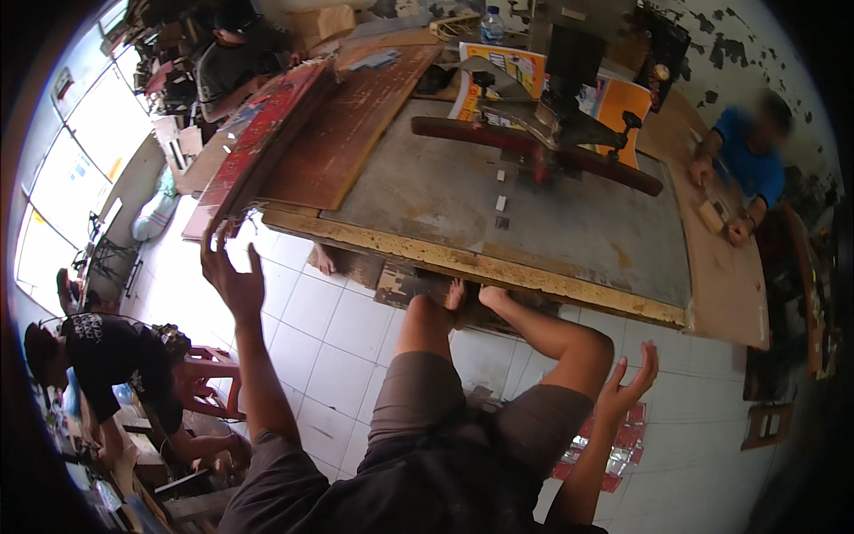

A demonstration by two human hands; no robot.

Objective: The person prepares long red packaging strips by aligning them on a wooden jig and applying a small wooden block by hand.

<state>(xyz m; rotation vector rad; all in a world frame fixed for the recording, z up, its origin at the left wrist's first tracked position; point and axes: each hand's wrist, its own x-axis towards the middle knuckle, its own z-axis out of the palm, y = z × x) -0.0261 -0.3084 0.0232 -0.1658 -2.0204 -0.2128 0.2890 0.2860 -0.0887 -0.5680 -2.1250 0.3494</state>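
My left hand [233, 278] is raised off the left front corner of the worktable, fingers apart, holding nothing. It is nearest to the long red-painted board [262, 147] with worn patches. Out to the right of my knee, my right hand [628, 388] hangs in the air, also open with nothing in it. Before me lies the grey worktable top [569, 236] with a yellowish wooden front edge. A machine's dark red curved bar [534, 151] spans it. Two small white pieces [500, 203] and a darker small square [503, 222] rest in front of that bar.
At the right a person in a blue shirt [747, 156] handles a small wooden block [712, 216]. Another person in black [124, 365] bends at the lower left, by a red stool [213, 378]. A third person [240, 62] sits at the far left. A plastic bottle [492, 27] stands behind.
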